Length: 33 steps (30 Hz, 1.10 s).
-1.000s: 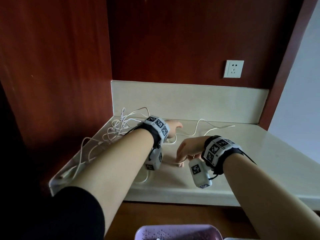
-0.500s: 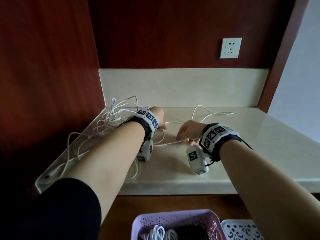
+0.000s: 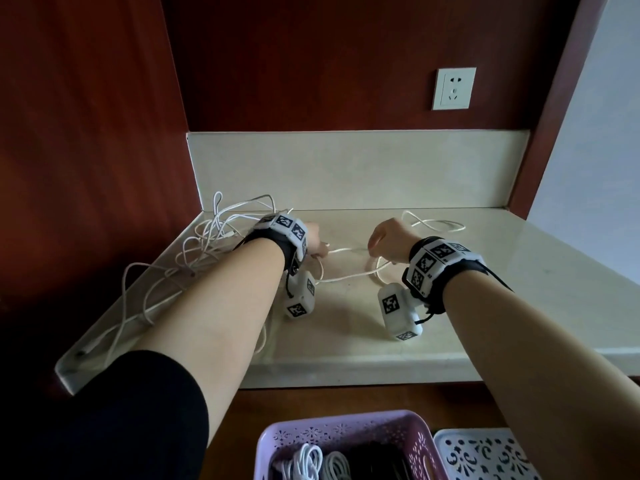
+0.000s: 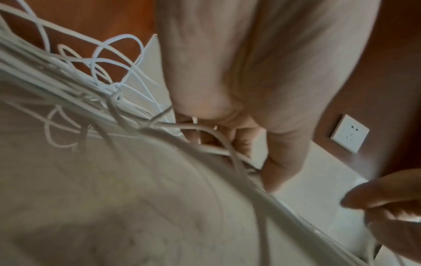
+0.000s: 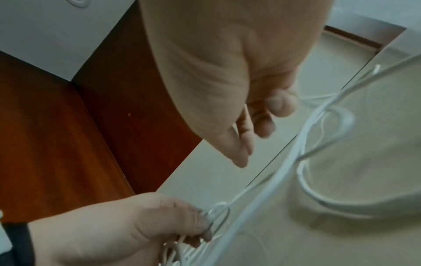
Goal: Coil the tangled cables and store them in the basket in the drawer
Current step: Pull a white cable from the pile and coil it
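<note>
A tangle of white cables [image 3: 207,244] lies at the left end of the pale counter [image 3: 519,306]. One white cable [image 3: 346,251] runs out of it and is stretched between my two hands. My left hand [image 3: 317,247] grips this cable just right of the tangle, its fingers [image 4: 237,142] curled round the strand. About a hand's width to the right, my right hand [image 3: 375,242] holds the same cable [image 5: 303,136] in curled fingers [image 5: 280,104]. Beyond it the cable's loose end [image 3: 433,223] loops over the counter. Below the counter, the purple basket [image 3: 332,433] holds coiled white and dark cables.
A white perforated basket [image 3: 485,455] sits right of the purple one at the bottom edge. Dark red wood panels close the left side and back, with a wall socket [image 3: 453,88] above the backsplash. The counter's right part [image 3: 502,265] is bare.
My left hand has drawn back from its forward reach and closed on the cable. Both hands now hold the strand between them. The view has tilted down, bringing the baskets into sight.
</note>
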{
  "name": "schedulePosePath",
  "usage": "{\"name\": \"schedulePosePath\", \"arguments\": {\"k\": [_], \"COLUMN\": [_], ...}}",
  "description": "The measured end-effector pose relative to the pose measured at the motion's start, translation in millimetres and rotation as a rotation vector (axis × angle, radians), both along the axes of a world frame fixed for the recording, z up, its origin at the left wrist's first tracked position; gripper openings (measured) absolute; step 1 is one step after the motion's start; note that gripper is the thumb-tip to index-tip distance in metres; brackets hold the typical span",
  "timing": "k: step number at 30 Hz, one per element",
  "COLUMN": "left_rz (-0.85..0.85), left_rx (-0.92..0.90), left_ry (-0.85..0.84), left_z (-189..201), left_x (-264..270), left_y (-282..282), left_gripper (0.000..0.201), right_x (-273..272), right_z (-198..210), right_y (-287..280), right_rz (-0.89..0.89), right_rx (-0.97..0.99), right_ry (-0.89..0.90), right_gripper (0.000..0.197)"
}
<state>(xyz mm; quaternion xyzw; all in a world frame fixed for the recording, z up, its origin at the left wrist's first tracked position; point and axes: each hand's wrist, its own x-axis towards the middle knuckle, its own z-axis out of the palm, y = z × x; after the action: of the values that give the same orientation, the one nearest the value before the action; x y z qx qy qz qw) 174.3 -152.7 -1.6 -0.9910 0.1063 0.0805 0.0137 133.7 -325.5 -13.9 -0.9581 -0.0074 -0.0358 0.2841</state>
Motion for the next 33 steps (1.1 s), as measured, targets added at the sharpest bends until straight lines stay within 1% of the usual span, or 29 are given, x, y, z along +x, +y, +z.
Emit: {"name": "schedulePosePath", "arguments": {"k": [2,3,5,6,7,9,10,11,13,14,15,16,17,18,19,21,23,24,25,27,28,29,31,33], "left_rz": [-0.026,-0.067,-0.103,-0.106,-0.097,-0.085,-0.070,-0.047,0.015,0.041,0.059,0.066,0.065,0.039,0.007,-0.068,-0.112,-0.130,-0.148,-0.193,-0.220,-0.247,-0.286,-0.292], "left_rx": [-0.195,-0.253,-0.303,-0.325,-0.359,-0.421,-0.439,-0.462,-0.535,-0.575,-0.627,-0.679,-0.731,-0.793,-0.852,-0.986,-1.172,-1.247,-1.291,-1.269,-1.227,-1.192,-1.188,-1.252], "left_ry": [0.063,0.082,0.098,0.093,0.080,0.056,0.034,0.005,-0.068,-0.105,-0.142,-0.185,-0.225,-0.259,-0.295,-0.353,-0.360,-0.329,-0.266,-0.077,-0.003,0.030,0.010,-0.003], "left_z": [3,5,13,14,16,20,23,26,33,38,44,50,57,67,77,97,112,117,121,124,123,121,112,101], "left_x": [3,4,1,2,1,1,-1,-3,-2,-4,-4,-5,-6,-12,-18,-32,-46,-54,-63,-80,-89,-96,-105,-108], "left_y": [5,8,15,17,19,23,25,26,29,30,30,30,30,28,27,22,18,15,12,5,2,0,0,4], "left_gripper": [0.019,0.022,0.032,0.033,0.033,0.034,0.036,0.038,0.040,0.040,0.043,0.046,0.047,0.044,0.043,0.042,0.040,0.043,0.047,0.050,0.046,0.038,0.024,0.021], "right_x": [3,4,3,3,2,0,-1,-4,-4,-4,-6,-7,-12,-17,-22,-35,-43,-45,-47,-52,-55,-58,-63,-62], "right_z": [4,6,9,9,8,9,11,16,30,40,53,67,82,96,108,126,135,135,134,127,124,120,112,102], "right_y": [2,4,12,16,20,25,26,25,17,11,5,0,-3,-6,-6,-2,5,9,14,22,26,30,35,35], "right_rz": [-0.011,-0.005,0.039,0.060,0.078,0.081,0.068,0.038,-0.080,-0.160,-0.226,-0.254,-0.247,-0.220,-0.179,-0.086,0.013,0.046,0.064,0.072,0.076,0.090,0.120,0.128], "right_rx": [0.038,0.050,0.073,0.074,0.059,0.007,-0.021,-0.046,-0.065,-0.007,0.097,0.201,0.266,0.283,0.267,0.166,0.044,-0.020,-0.073,-0.111,-0.107,-0.087,0.000,0.100], "right_ry": [-0.068,-0.077,-0.016,0.030,0.055,0.044,0.018,-0.015,-0.143,-0.240,-0.344,-0.461,-0.582,-0.690,-0.774,-0.846,-0.812,-0.774,-0.741,-0.698,-0.691,-0.678,-0.643,-0.620], "right_gripper": [0.016,0.027,0.049,0.051,0.044,0.017,0.011,0.012,0.022,0.027,0.030,0.032,0.034,0.034,0.034,0.033,0.032,0.031,0.031,0.033,0.035,0.036,0.038,0.032]}}
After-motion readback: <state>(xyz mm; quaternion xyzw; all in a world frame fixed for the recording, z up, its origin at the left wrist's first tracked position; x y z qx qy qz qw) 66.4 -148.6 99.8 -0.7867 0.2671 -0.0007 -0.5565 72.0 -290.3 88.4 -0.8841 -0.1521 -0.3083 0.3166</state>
